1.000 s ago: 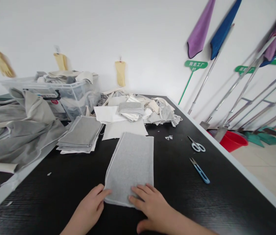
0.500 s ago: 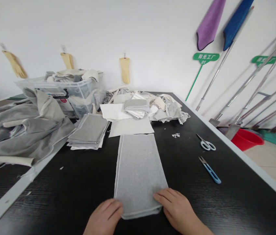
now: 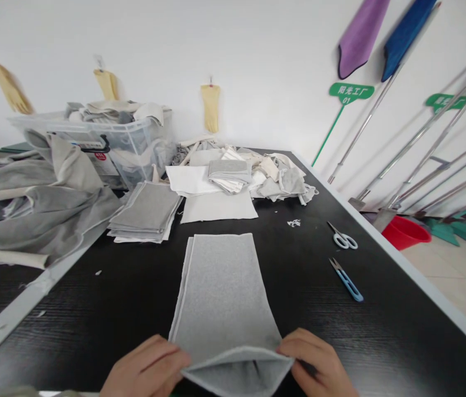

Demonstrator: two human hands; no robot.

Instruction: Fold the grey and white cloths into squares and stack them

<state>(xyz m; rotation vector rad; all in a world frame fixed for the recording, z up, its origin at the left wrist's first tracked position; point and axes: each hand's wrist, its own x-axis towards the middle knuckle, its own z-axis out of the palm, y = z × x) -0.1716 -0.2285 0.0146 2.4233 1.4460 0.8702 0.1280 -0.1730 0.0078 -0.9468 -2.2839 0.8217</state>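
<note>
A folded grey cloth [image 3: 222, 292] lies lengthwise on the black table, its near end lifted and gaping between its layers. My left hand [image 3: 148, 366] pinches the near left corner. At the near right corner, my right hand [image 3: 315, 361] grips the same cloth between thumb and fingers. Beyond its far edge are a flat white cloth [image 3: 219, 207] and a small folded grey cloth [image 3: 229, 170]. To the left sits a stack of folded grey cloths [image 3: 148, 207].
Thread snips [image 3: 346, 280] and scissors [image 3: 342, 237] lie at the right. A heap of grey fabric [image 3: 51, 209] and a clear plastic bin [image 3: 133, 143] occupy the left. Fabric scraps [image 3: 286, 179] are piled at the back. A red bucket [image 3: 406, 232] stands beyond the table's right edge.
Both hands have drawn the grey cloth toward me, away from the white cloth. Its near end has been lifted and its layers have parted. The view has shifted slightly.
</note>
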